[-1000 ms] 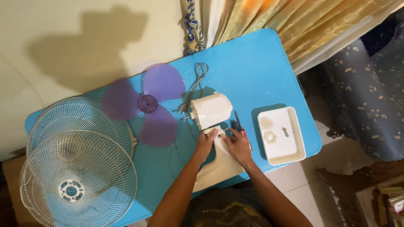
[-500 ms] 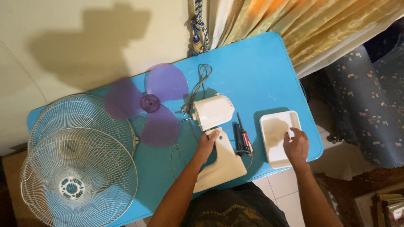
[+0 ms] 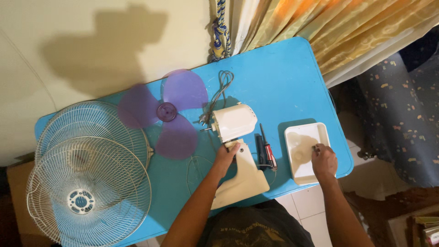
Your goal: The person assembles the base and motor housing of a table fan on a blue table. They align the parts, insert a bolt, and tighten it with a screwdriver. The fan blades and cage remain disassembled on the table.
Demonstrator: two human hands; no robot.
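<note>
Left hand [image 3: 225, 158] grips the cream fan body [image 3: 238, 151] lying mid-table [image 3: 279, 82]. Right hand [image 3: 323, 160] reaches into the white tray [image 3: 297, 137] at right, fingers pinching a small part [image 3: 315, 147].

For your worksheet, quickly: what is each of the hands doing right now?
Left hand: gripping the cream fan neck.
Right hand: inside the white tray, fingertips on a small part; grip unclear.
</note>
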